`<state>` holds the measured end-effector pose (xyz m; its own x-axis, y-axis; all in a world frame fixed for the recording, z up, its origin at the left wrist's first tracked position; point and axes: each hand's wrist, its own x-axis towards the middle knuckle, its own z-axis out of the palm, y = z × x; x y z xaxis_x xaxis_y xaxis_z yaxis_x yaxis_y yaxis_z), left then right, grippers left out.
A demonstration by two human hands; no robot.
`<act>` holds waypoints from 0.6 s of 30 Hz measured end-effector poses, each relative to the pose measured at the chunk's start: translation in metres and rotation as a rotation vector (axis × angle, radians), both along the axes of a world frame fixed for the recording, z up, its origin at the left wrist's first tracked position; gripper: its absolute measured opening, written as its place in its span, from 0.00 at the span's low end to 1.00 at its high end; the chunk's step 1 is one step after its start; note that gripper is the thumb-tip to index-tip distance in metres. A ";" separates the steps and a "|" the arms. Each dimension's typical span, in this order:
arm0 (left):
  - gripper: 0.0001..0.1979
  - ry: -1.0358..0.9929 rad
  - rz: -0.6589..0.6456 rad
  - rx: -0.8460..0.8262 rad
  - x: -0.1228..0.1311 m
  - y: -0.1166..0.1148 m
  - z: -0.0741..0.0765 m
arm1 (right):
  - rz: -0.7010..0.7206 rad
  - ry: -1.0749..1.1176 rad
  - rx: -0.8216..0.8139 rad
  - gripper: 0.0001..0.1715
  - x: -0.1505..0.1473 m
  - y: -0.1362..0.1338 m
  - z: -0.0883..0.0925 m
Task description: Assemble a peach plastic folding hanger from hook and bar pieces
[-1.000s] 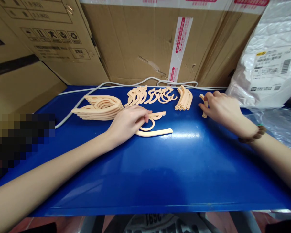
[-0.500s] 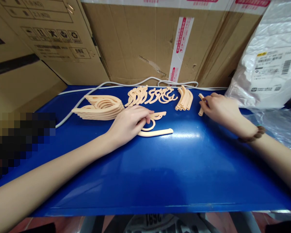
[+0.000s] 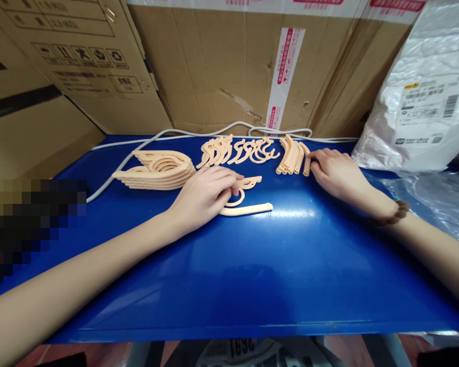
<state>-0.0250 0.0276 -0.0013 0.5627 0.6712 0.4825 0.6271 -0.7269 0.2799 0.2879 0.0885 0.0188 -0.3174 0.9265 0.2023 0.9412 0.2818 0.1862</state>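
Observation:
My left hand [image 3: 204, 196] is closed around the left end of a peach plastic hanger frame [image 3: 248, 209], which has a ring and a long arm; the hand hides part of it. To the right, my right hand [image 3: 338, 173] has its bent fingers on the right side of a short curved plastic bar [image 3: 307, 164]. That bar lies beside a bunch of similar curved bars [image 3: 289, 155]. Behind my left hand rests a stack of hanger frames [image 3: 156, 176]. Several S-shaped hooks [image 3: 245, 150] lie in a row between the stack and the bars.
Everything lies on a blue tabletop [image 3: 214, 285]. A white cable [image 3: 164, 133] runs along the back, before cardboard boxes [image 3: 214, 66]. At the right stand a white labelled parcel bag [image 3: 416, 102] and clear plastic film [image 3: 436, 204].
My right hand has moved left, bringing the short curved bar up against the bunch of bars. My left hand stays in nearly the same place on the hanger frame.

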 end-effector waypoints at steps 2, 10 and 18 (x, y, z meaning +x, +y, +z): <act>0.10 0.011 -0.004 0.008 -0.001 0.000 -0.001 | 0.017 -0.039 0.007 0.28 0.000 0.000 -0.001; 0.09 0.038 -0.020 0.007 -0.002 0.002 -0.003 | 0.030 -0.095 0.030 0.29 -0.002 -0.001 -0.003; 0.10 0.017 -0.046 -0.048 0.000 -0.001 0.000 | 0.059 -0.133 0.084 0.27 -0.004 -0.003 -0.003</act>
<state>-0.0247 0.0262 -0.0015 0.6017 0.6662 0.4406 0.5982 -0.7414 0.3042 0.2837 0.0856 0.0157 -0.3997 0.8871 0.2307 0.8891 0.3140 0.3331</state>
